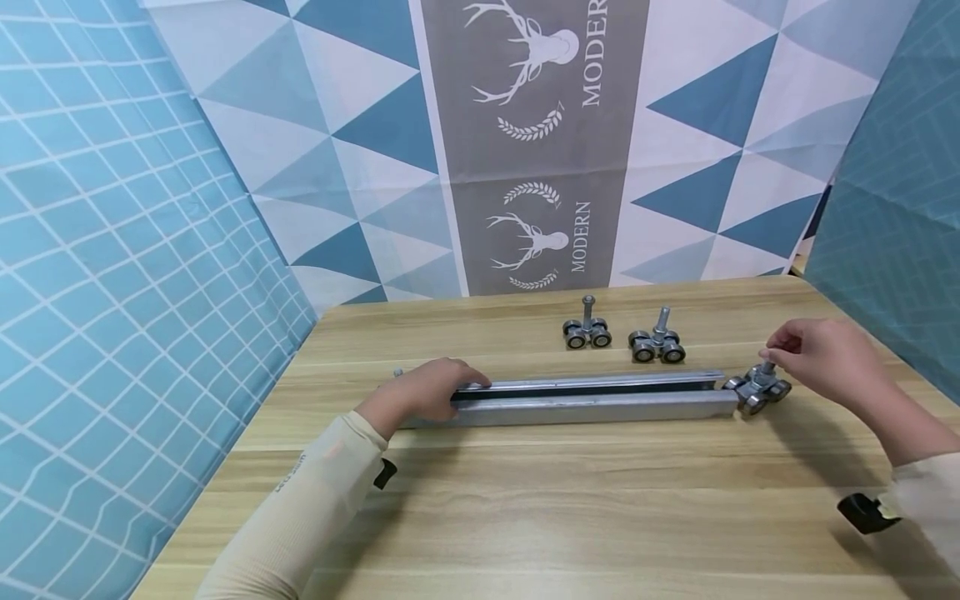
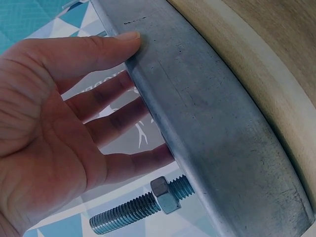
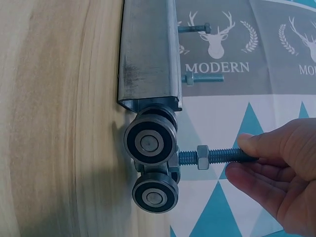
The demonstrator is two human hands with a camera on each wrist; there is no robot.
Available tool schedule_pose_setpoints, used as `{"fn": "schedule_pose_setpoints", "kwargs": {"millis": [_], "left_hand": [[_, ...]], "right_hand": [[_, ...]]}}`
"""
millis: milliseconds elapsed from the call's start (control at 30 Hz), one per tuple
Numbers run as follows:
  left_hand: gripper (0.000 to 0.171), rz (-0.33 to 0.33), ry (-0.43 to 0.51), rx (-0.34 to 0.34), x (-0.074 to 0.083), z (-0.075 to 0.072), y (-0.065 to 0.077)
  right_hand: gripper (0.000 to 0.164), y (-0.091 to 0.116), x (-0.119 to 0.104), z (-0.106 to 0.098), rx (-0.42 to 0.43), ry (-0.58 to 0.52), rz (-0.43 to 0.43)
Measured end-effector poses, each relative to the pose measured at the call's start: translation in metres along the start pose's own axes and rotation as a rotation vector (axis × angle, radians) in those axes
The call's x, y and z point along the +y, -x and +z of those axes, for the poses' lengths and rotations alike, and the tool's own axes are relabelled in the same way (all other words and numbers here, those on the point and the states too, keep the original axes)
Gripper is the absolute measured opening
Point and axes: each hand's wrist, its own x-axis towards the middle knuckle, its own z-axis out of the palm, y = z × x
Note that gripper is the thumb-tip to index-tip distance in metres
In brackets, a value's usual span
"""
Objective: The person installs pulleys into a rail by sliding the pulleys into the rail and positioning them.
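A long metal channel track (image 1: 600,410) lies across the table with its slot facing up. My left hand (image 1: 427,387) holds it near the left end, thumb (image 2: 111,52) on the near edge and fingers at the slot. Beside that hand, a threaded bolt with a nut (image 2: 166,195) sticks up from the track. At the right end, my right hand (image 1: 825,358) pinches the upright bolt (image 3: 222,156) of a roller trolley (image 1: 757,390) between thumb and fingers. The trolley's wheels (image 3: 149,140) are right at the track's open end, the leading one close against the opening.
Two more roller trolleys stand behind the track, one (image 1: 587,327) further left and one (image 1: 657,340) nearer the right, bolts pointing up. A patterned cloth (image 1: 540,167) hangs behind the wooden table (image 1: 570,508), and blue tiled cloth (image 1: 112,250) covers the left side.
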Motion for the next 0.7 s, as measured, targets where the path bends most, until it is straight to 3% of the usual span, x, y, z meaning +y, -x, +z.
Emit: {"fn": "schedule_pose_setpoints", "kwargs": {"millis": [267, 700], "left_hand": [[0.058, 0.011, -0.003, 0.002, -0.0008, -0.0003, 0.0000], [0.058, 0.030, 0.003, 0.004, -0.0006, -0.0010, -0.0003]], "right_hand": [[0.015, -0.0028, -0.0011, 0.0025, 0.003, 0.034, -0.004], [0.016, -0.0034, -0.0086, 0.0030, -0.068, 0.008, 0.005]]}}
